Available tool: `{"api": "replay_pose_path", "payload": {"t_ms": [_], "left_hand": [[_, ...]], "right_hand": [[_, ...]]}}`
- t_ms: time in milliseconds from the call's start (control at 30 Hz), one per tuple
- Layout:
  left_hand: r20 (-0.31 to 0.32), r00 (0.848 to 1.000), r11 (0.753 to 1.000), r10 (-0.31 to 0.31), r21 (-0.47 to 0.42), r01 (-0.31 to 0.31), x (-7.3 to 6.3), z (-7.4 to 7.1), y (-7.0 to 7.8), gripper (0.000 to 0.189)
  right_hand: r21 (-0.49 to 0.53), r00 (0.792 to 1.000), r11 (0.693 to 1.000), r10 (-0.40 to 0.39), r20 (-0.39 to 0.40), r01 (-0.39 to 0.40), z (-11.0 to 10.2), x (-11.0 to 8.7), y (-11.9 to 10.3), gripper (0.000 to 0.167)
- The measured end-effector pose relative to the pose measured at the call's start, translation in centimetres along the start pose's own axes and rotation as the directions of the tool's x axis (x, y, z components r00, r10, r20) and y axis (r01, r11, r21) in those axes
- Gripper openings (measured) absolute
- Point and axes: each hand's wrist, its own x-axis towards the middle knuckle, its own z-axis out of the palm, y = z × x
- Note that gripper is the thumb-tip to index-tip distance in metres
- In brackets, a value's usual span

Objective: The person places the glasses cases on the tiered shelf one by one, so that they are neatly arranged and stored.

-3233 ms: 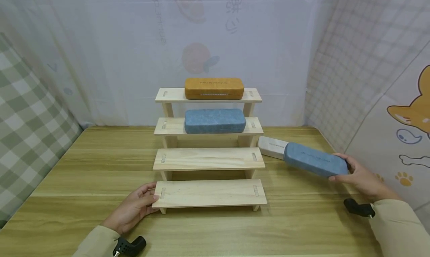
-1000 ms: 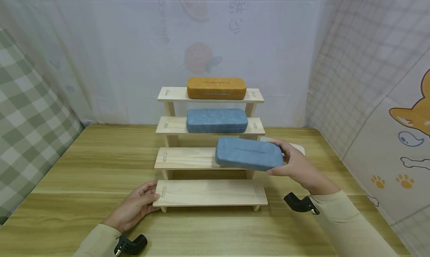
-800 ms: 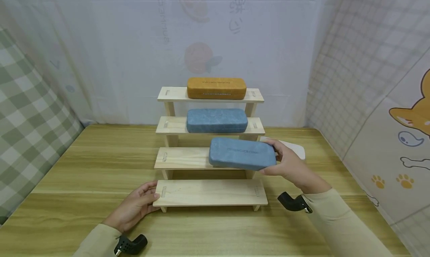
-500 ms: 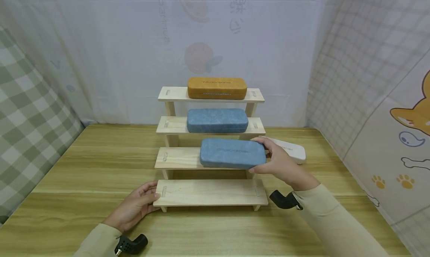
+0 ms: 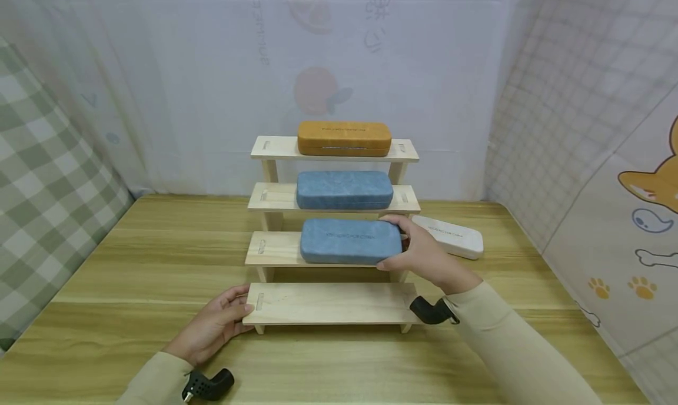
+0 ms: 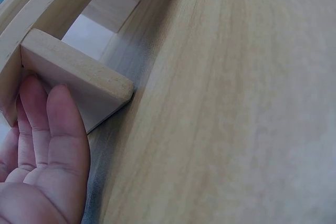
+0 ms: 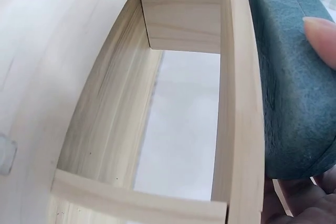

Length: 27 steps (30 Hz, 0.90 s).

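My right hand grips the right end of a blue glasses case, which sits on the third step from the top of a stepped wooden stand. In the right wrist view the case lies against that step's board, with the thumb on its side. My left hand holds the left end of the lowest step, thumb on the board's top edge. The left wrist view shows its fingers against the stand's leg. Another blue case and a mustard-yellow case rest on the steps above.
A white glasses case lies askew on the wood-grain table, right of the stand and partly behind my right hand. A pale printed curtain stands behind, green checked cloth on the left, a patterned sheet on the right.
My right hand has brought the blue case leftward from over the white case onto the third step and straightened it. The white case shows more now. My left hand has stayed put.
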Motion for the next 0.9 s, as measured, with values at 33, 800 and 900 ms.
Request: {"api": "replay_pose_path", "payload": {"t_ms": [33,800,900], "left_hand": [[-0.001,1.0,1.0,0.001,-0.001,-0.001,0.0,0.0,0.0,0.071],[-0.013,1.0,1.0,0.013,0.001,-0.013,-0.1,0.1,0.0,0.07],[-0.013,1.0,1.0,0.013,0.002,-0.013,-0.1,0.1,0.0,0.071]], "right_hand": [[-0.007,1.0,1.0,0.001,0.001,-0.001,0.0,0.1,-0.1,0.085],[-0.05,0.998,0.999,0.022,0.056,-0.019,0.2,1.1,-0.5,0.085],[-0.044,0.997,0.999,0.019,0.07,-0.016,0.1,1.1,-0.5,0.084]]}}
